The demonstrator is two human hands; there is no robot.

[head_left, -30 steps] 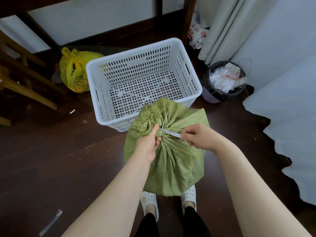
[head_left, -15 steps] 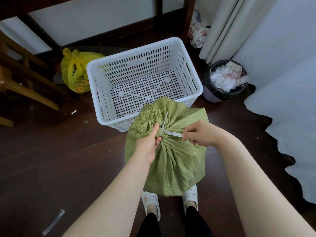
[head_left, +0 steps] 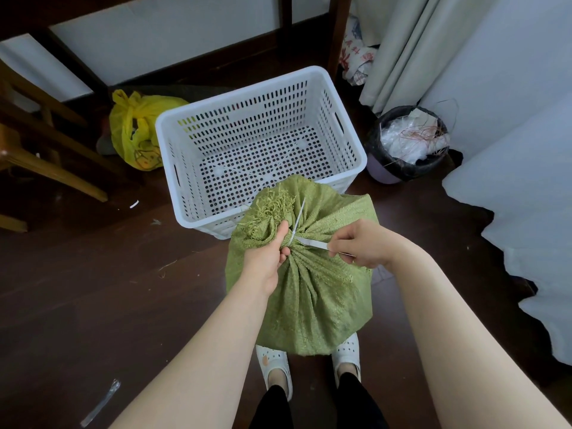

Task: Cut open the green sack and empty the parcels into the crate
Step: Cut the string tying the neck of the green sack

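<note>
Left hand (head_left: 268, 257): clenched round green sack (head_left: 312, 292) neck, steadying it. Right hand (head_left: 360, 246): gripping scissors (head_left: 301, 230), blades apart at the tie. Crate (head_left: 356, 156): just beyond, no parcels inside.

The change is very small. The right hand (head_left: 360, 243), which pinches the thin blade (head_left: 312, 243), now sits slightly more toward 12 o'clock over the green sack (head_left: 309, 298) than one second ago. The view itself also slides a little: the clear strip (head_left: 100, 404) on the floor (head_left: 123, 289) appears a bit more toward 3 o'clock in the picture.
</note>
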